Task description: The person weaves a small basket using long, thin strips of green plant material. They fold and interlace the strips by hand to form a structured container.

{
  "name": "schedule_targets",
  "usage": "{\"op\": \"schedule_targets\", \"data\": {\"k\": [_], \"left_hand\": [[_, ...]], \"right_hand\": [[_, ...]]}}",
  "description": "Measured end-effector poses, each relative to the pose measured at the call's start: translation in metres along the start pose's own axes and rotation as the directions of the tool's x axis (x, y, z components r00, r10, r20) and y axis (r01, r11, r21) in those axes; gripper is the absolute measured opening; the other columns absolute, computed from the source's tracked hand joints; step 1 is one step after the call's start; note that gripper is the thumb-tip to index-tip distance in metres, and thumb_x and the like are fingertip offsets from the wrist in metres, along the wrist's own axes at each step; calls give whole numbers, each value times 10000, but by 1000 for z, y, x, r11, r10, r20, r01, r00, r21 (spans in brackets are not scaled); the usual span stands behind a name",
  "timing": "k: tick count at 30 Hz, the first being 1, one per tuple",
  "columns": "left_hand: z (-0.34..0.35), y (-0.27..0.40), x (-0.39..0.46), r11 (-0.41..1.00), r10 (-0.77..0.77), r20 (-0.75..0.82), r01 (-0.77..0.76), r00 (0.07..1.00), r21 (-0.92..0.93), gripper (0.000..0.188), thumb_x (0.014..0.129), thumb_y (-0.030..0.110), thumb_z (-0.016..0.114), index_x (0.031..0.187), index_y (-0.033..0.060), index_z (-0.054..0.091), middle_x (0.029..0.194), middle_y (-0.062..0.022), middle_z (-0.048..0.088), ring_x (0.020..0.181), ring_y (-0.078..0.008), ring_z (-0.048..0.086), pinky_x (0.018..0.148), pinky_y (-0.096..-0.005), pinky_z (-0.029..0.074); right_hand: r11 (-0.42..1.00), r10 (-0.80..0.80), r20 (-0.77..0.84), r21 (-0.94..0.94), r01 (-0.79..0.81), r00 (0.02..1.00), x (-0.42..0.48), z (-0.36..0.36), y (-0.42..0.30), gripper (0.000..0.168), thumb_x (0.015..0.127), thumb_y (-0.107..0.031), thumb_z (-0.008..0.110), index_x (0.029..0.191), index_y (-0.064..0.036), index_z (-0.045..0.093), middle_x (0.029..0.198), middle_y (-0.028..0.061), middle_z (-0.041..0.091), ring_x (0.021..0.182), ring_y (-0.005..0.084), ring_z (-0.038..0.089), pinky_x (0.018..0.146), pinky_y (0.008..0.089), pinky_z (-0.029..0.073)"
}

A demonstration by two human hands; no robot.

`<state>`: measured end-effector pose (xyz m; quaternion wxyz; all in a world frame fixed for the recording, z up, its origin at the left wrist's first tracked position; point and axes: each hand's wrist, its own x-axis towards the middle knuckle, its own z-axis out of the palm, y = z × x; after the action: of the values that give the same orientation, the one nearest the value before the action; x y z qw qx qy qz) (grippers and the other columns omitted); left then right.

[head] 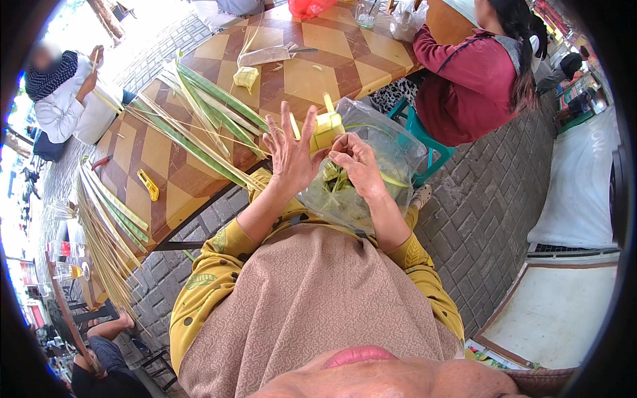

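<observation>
A woven palm-leaf pouch [327, 130] of pale yellow-green strips is between my hands, with a short strip standing up from its top. My left hand [293, 144] is raised with its fingers spread, its thumb at the pouch's lower edge. My right hand [357, 161] pinches at the pouch's lower right corner with thumb and fingertips. Below them lies a clear plastic bag [318, 191] with green woven pieces inside. Long palm-leaf strips [199, 144] spread over the patterned table to the left. A second woven pouch [246, 77] rests farther back on the table.
A yellow utility knife [148, 185] and a red-handled knife [102, 161] lie near the table's left end. Behind the pouch is a cloth-wrapped blade [267, 54]. A glass [366, 17] stands at the back. Seated people are at the right and left, beside a teal stool [420, 139].
</observation>
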<state>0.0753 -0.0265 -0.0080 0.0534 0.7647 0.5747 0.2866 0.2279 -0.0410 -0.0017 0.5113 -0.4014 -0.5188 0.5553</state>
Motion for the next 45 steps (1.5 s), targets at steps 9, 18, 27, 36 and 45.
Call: {"op": "schedule_targets", "data": {"k": [9,18,27,36,45], "left_hand": [[-14,-6,7,950,311,138,-308,940,-41,714,768,403,658,1401,252,364,1453,-214,179,1234,-472,349,975,-625,284],[-6,-8,6,959,237,130,-210,963,-192,743,696,324,731,1350,179,411,1335,-254,353,1134,-438,466,922,-479,418],[4,-14,9,699,194,276,65,941,-712,568,806,305,677,1285,100,451,1161,-158,555,1083,-292,541,889,-394,451],[23,-37,2,-447,226,557,593,799,-669,539,903,413,527,1263,18,451,1141,-167,596,955,-307,630,757,-387,527],[23,-39,7,-512,198,514,536,834,-672,665,872,517,493,1314,29,406,1198,-165,553,1002,-305,596,741,-433,517]], "right_hand": [[944,-61,59,329,39,996,-1,-3,4,91,783,-40,601,817,-59,518,806,-11,488,783,71,446,716,213,356],[918,-157,94,380,111,983,-1,2,-2,146,762,-33,619,817,-63,488,810,-10,465,761,68,438,698,201,348],[878,-287,172,441,187,942,2,6,-25,225,758,30,609,925,-70,495,951,32,497,890,112,467,771,239,370],[874,-466,-59,123,470,883,2,-19,-36,236,844,79,524,1038,-45,474,1097,90,521,1029,199,564,884,300,419],[712,-537,36,-516,476,843,-9,-3,-22,281,760,114,579,973,-39,478,1062,136,536,916,229,559,804,317,458]]}}
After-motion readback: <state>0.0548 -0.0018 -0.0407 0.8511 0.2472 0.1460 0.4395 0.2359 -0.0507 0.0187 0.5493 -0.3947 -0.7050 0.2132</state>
